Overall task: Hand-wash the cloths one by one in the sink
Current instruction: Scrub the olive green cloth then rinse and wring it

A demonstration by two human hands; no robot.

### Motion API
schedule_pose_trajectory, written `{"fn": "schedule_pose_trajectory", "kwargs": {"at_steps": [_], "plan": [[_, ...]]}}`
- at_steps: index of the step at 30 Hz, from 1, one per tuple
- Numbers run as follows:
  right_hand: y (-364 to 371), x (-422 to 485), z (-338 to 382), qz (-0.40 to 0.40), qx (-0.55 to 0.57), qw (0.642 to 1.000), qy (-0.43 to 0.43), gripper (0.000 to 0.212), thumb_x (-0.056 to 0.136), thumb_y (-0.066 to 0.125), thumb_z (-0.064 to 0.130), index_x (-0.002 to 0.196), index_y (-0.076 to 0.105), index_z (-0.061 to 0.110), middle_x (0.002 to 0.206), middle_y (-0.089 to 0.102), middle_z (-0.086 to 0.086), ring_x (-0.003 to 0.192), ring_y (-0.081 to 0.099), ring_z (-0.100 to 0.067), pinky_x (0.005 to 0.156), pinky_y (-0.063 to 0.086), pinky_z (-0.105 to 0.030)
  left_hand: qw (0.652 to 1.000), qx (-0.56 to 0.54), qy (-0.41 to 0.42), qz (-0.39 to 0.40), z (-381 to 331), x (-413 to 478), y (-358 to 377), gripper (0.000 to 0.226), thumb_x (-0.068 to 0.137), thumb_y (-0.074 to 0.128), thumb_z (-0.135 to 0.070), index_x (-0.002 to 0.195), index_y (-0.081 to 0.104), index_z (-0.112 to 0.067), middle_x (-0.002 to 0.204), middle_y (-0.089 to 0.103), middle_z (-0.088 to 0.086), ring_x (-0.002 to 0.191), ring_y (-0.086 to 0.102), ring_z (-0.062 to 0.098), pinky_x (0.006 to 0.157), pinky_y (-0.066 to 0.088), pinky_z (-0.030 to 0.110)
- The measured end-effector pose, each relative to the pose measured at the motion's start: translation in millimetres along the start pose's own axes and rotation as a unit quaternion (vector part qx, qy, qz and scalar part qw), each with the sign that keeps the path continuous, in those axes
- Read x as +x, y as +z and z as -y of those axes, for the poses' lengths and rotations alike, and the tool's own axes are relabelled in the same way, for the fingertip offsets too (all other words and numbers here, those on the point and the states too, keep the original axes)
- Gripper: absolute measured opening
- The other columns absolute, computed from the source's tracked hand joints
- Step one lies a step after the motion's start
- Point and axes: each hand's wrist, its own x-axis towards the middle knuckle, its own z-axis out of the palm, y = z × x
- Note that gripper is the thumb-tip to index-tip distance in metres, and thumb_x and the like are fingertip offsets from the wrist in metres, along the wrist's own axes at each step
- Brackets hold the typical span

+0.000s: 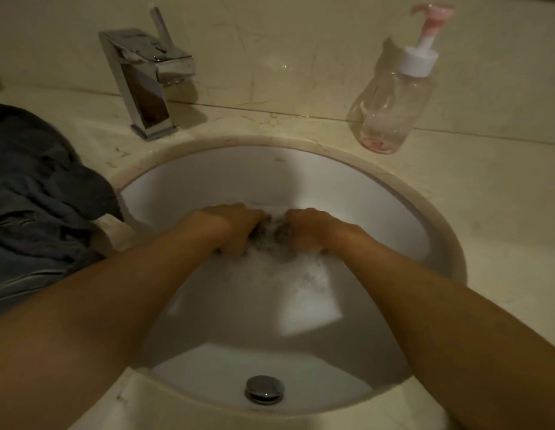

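Both of my hands are down in the water of the round white sink [226, 178]. My left hand [235, 226] and my right hand [311, 228] sit side by side, fingers curled, each gripping a dark cloth [271, 234] bunched between them. Only a small dark patch of that cloth shows between the knuckles; the rest is under foamy water. A heap of dark grey-blue cloths [37, 197] lies on the counter left of the sink.
A chrome square faucet [145, 79] stands behind the sink at the left. A clear pump bottle [394, 100] with a pink nozzle stands at the back right on the beige marble counter [493, 212]. A round chrome overflow cap [264, 389] sits at the sink's near wall.
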Motion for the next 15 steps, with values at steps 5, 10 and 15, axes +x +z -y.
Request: {"fn": "schedule_pose_trajectory", "kwargs": {"at_steps": [5,10,15], "plan": [[-22.8,-0.1,-4.8,-0.053,0.502,0.860,0.074,0.021,0.100,0.042,0.005,0.098,0.063,0.002,0.107,0.066,-0.026,0.095,0.066,-0.038,0.086,0.059,-0.044,0.982,-0.179,-0.015,-0.065,-13.6,-3.0,-10.1,0.024,0.094,0.058,-0.021,0.115,0.046,-0.020,0.117,0.056,0.010,0.096,0.054,0.027,0.080,0.048,0.040],[-30.0,-8.4,3.8,-0.134,0.634,0.759,0.062,0.034,0.104,0.034,0.013,0.123,0.060,0.002,0.111,0.069,-0.024,0.097,0.070,-0.034,0.084,0.062,-0.047,0.813,-0.535,-0.056,-0.222,-46.2,-16.4,-36.4,0.026,0.107,0.030,-0.034,0.108,0.051,-0.018,0.097,0.061,0.010,0.078,0.062,0.025,0.062,0.054,0.038],[-13.0,-29.3,43.8,-0.160,0.619,0.768,-0.031,0.034,0.108,0.047,0.040,0.120,0.056,0.010,0.102,0.071,-0.014,0.090,0.073,-0.028,0.079,0.064,-0.043,0.728,-0.602,-0.081,-0.318,-45.4,-17.4,-41.9,0.034,0.107,0.032,-0.045,0.120,0.051,-0.020,0.103,0.059,0.002,0.084,0.061,0.015,0.057,0.047,0.025]]}}
